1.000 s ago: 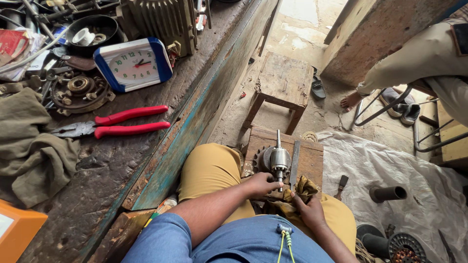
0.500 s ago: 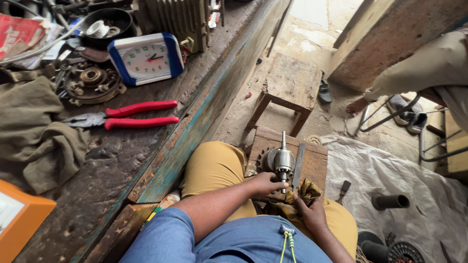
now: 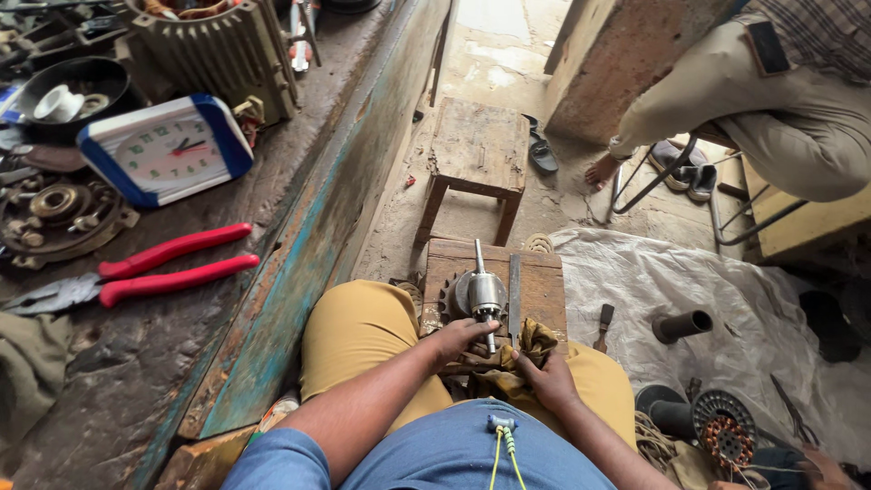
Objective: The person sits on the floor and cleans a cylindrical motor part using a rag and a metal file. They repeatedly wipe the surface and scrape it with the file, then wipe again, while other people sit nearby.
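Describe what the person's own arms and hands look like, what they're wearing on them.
Both hands are bare: the left hand and the right hand show no gloves. The forearms are uncovered. A short blue sleeve covers the left upper arm, matching the blue shirt.

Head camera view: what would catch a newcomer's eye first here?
At the centre, the left hand and right hand grip a metal motor rotor with its shaft, held over a brownish rag on a small wooden block between the knees. On the worn bench to the left, red-handled pliers lie below a blue-and-white clock. At the upper right another person sits.
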